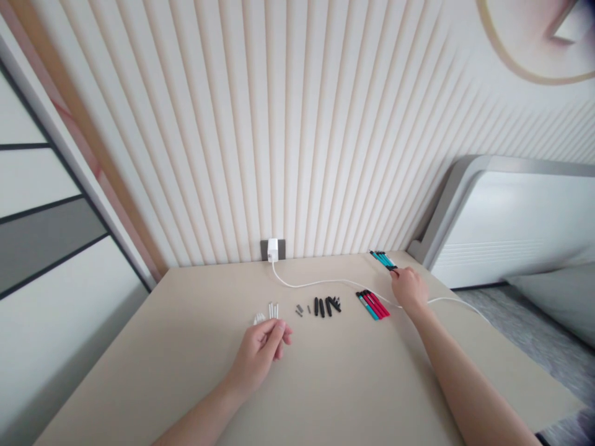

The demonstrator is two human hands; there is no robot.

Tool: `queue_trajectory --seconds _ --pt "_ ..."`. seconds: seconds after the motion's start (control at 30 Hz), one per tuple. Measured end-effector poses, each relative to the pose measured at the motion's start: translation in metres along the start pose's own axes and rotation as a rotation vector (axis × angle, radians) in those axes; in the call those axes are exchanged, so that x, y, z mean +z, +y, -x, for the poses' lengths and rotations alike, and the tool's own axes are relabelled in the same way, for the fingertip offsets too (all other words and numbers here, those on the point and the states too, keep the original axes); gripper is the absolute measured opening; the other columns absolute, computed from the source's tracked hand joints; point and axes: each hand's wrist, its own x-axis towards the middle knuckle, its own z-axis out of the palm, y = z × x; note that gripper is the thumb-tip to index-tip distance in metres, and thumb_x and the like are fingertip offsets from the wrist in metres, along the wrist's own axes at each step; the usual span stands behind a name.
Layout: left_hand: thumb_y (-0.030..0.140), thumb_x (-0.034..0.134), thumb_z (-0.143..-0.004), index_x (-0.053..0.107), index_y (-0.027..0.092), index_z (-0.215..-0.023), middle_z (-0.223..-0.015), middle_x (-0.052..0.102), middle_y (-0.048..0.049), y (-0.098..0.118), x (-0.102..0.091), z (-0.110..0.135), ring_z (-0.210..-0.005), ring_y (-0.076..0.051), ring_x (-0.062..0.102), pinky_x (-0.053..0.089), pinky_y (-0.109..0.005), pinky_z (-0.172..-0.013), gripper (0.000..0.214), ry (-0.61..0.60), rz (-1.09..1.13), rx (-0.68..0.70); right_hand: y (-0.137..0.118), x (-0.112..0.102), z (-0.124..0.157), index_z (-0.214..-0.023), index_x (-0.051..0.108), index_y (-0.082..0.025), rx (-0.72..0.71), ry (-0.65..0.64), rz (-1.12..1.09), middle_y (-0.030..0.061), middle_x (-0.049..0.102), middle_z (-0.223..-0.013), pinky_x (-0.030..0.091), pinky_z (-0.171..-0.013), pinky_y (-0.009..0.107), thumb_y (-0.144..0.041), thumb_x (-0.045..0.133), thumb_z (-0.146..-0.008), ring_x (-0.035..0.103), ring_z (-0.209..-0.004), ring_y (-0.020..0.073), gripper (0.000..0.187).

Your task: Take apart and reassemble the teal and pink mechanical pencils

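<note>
My right hand [409, 288] reaches to the far right of the beige table [186, 347], its fingers closed on the end of a teal pen in a small bunch of teal pens [383, 259]. My left hand [263, 350] rests near the table's middle, fingers loosely curled and pinching a thin white pen refill. Several more white refills [269, 311] lie just beyond it. To the right lie small grey parts [302, 309], several black pen caps [325, 305] and a bunch of red and teal pen barrels [373, 305].
A white charger [273, 250] sits in a wall socket at the table's back edge, and its white cable [325, 284] runs right across the table under my right wrist. A grey and white bed headboard [511, 217] stands at the right. A cabinet [41, 235] is at the left.
</note>
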Motion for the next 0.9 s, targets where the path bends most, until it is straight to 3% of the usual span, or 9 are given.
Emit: queue_trajectory --seconds 0.4,0.9 --pt "0.049 0.051 -0.092 0.067 0.015 -0.083 -0.069 0.063 -0.0026 -0.002 -0.003 0.001 -0.051 -0.01 0.05 0.039 -0.021 -0.05 0.039 -0.028 -0.072 -0.012 0.007 0.029 -0.008 -0.104 0.072 -0.013 0.034 -0.069 0.088 0.0177 0.065 -0.111 0.045 -0.087 0.039 -0.034 0.04 -0.097 0.062 -0.105 0.0304 0.038" --pt "0.051 0.053 -0.09 0.068 0.015 -0.081 -0.067 0.062 -0.0023 0.001 -0.003 0.001 -0.05 -0.011 0.05 0.038 -0.021 -0.05 0.04 -0.033 -0.081 -0.022 0.012 0.023 -0.003 -0.108 0.072 -0.02 0.056 -0.085 0.058 0.0147 0.068 -0.111 0.045 -0.084 0.037 -0.026 0.04 -0.095 0.064 -0.102 0.0281 0.035"
